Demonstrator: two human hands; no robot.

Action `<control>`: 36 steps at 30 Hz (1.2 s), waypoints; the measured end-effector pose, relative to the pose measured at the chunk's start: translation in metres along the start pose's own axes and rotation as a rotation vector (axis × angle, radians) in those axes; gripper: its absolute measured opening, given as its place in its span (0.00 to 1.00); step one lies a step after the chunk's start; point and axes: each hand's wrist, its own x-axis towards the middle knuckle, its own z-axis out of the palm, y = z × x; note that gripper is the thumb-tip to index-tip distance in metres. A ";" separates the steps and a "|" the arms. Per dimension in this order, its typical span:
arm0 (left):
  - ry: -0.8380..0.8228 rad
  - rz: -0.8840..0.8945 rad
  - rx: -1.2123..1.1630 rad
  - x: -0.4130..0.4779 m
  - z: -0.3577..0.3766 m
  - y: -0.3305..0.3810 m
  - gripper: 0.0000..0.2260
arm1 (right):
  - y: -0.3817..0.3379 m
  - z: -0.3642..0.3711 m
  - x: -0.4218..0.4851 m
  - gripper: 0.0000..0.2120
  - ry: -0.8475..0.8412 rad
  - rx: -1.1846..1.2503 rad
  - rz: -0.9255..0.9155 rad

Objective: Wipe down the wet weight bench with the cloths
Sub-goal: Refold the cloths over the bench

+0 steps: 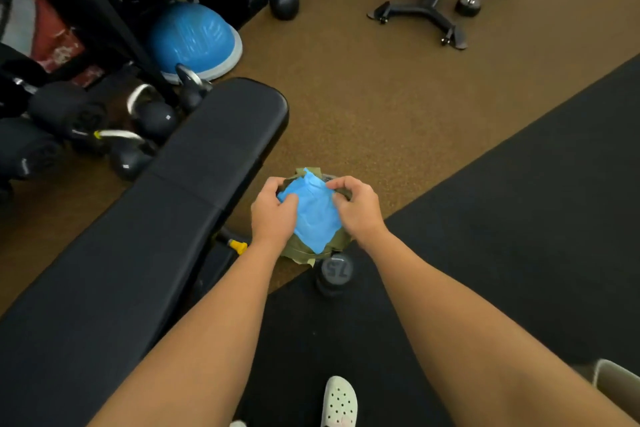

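Observation:
A black padded weight bench (145, 218) runs from lower left toward the upper middle. Just right of it, over the floor, I hold a blue cloth (313, 215) laid on top of an olive-green cloth (300, 248). My left hand (273, 215) grips the left edge of the stacked cloths, thumb on the blue one. My right hand (355, 206) grips their right edge with curled fingers. Both hands are beside the bench, not touching it.
A 7.5 dumbbell (335, 272) stands on the floor under the cloths. Kettlebells (152, 118) and a blue balance dome (194, 40) crowd the left of the bench. Another bench base (426, 7) stands far right. A black mat (519, 218) and my white shoe (339, 402) lie below.

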 end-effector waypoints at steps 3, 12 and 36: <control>-0.065 0.041 0.095 0.000 0.023 -0.011 0.09 | 0.029 -0.011 0.005 0.14 0.023 -0.021 0.048; -0.169 0.070 0.348 0.014 0.080 -0.074 0.11 | 0.129 -0.009 0.011 0.10 0.057 -0.138 0.196; -0.479 0.018 0.641 0.071 0.191 -0.293 0.18 | 0.353 0.087 0.044 0.23 -0.078 -0.341 0.354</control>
